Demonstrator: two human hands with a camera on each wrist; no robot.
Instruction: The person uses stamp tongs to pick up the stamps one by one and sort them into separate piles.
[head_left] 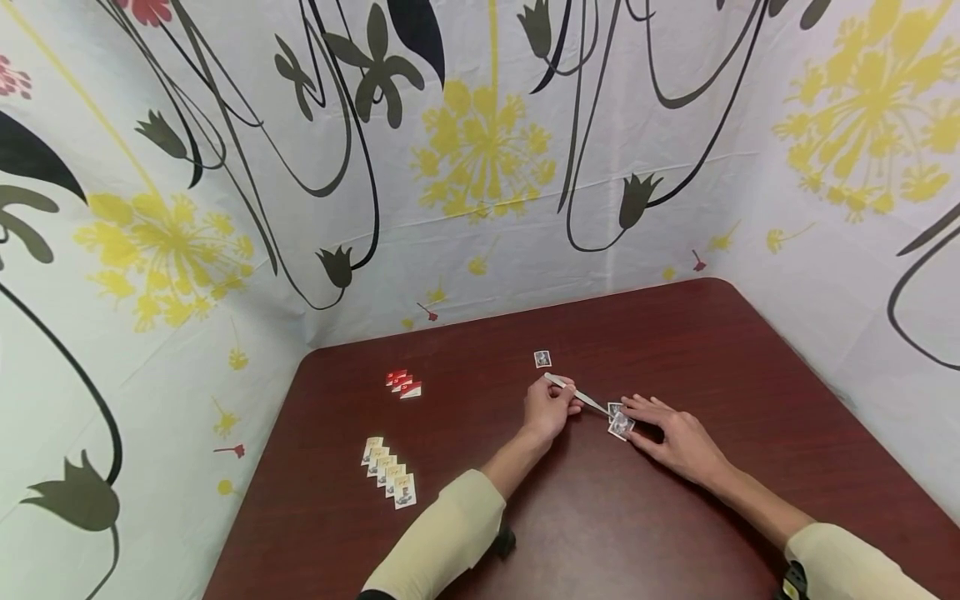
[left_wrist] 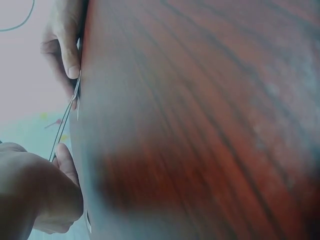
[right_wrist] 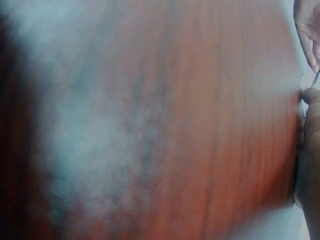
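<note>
In the head view my left hand (head_left: 549, 408) grips a pair of metal tweezers (head_left: 581, 393), whose tips point right at two small grey-and-white stamp-like pieces (head_left: 621, 426). The two pieces overlap on the table. My right hand (head_left: 678, 442) reaches in from the right, its fingers extended, with thumb and fingertips at the edges of these pieces. From the left wrist, the tweezers (left_wrist: 62, 125) run from my left hand (left_wrist: 50, 190) up to the fingertips of my right hand (left_wrist: 65, 45). The right wrist view has both hands only at its right edge.
A single grey piece (head_left: 542, 359) lies farther back on the dark red-brown table (head_left: 480, 358). Several yellow-and-white pieces (head_left: 390, 469) overlap in a slanting row at the left, with red-and-white pieces (head_left: 405, 384) behind them. Patterned cloth walls (head_left: 480, 250) stand behind the table.
</note>
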